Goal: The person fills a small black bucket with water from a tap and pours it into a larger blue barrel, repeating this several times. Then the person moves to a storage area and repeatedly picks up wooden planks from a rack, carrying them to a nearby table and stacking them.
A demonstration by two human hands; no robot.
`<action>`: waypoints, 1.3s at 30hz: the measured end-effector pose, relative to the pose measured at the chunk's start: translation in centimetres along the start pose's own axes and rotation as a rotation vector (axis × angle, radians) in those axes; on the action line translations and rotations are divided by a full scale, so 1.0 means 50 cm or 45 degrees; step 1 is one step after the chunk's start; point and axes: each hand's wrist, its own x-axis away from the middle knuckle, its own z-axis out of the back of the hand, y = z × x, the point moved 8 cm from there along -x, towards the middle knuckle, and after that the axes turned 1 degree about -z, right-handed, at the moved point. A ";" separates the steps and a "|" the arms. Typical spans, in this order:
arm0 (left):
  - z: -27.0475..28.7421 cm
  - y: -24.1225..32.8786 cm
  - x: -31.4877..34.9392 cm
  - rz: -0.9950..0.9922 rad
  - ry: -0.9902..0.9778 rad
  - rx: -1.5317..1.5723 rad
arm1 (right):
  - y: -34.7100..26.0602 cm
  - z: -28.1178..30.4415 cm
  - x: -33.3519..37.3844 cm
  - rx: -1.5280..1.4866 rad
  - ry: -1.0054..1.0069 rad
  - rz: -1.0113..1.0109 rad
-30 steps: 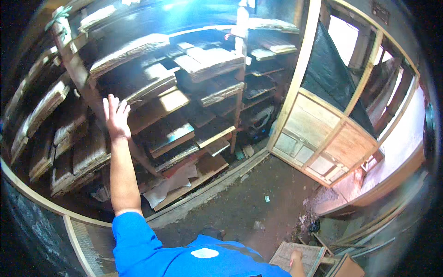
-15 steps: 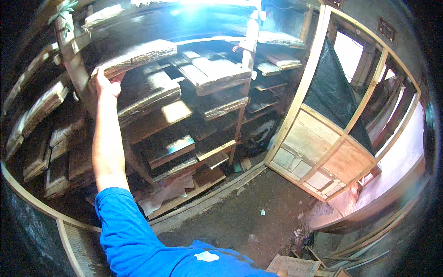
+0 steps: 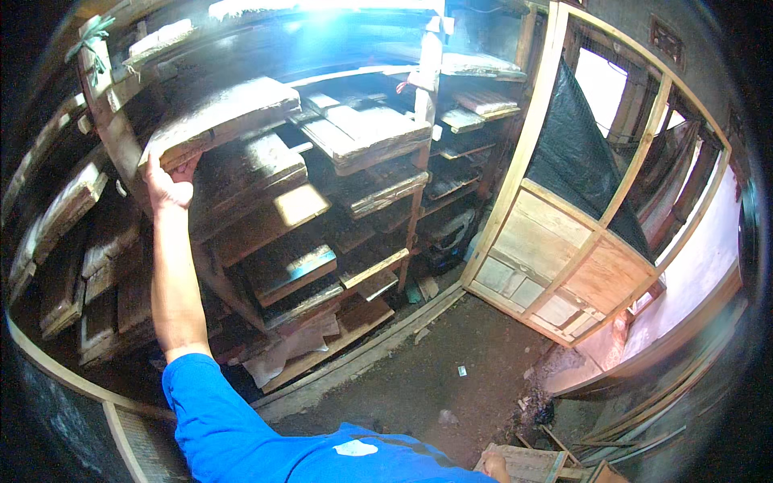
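Note:
My left hand point(image 3: 171, 183), arm stretched up and forward, grips the near edge of a shallow wooden tray point(image 3: 229, 117) with a pale, whitish top. Its thumb shows in front, while some fingers are hidden under or behind the edge. The tray juts out from an upper level of the rack, over another pale-topped tray point(image 3: 254, 165). My right hand point(image 3: 494, 465) shows only in part at the lower edge, beside a small wooden panel or box point(image 3: 527, 462). Its fingers are mostly out of sight, and I cannot tell if it touches the wood.
Several more trays fill the rack, including a pale stack point(image 3: 366, 133) to the right. A wooden post point(image 3: 109, 113) stands left of my hand. A wood-framed door point(image 3: 592, 225) with black sheeting stands at right. Wooden strips point(image 3: 644, 427) lie at lower right beside the dirt floor point(image 3: 411, 382).
My left hand and the tray have come lower and nearer to me, so the tray juts out a little more. More of my right hand shows at the lower edge. The view has shifted slightly.

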 end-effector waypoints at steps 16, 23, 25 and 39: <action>0.047 -0.043 0.389 -0.019 -0.079 0.201 | -0.827 -0.076 0.500 -0.158 -0.655 1.239; 0.069 -0.101 0.593 0.127 0.026 0.149 | -1.016 -0.187 0.889 -0.556 -1.636 1.396; 0.082 -0.120 0.637 0.268 0.079 0.166 | -1.047 -0.223 0.952 -0.767 -1.799 1.313; 0.081 -0.099 0.519 0.424 -0.853 0.814 | -1.142 -0.278 1.048 -1.248 -1.563 1.145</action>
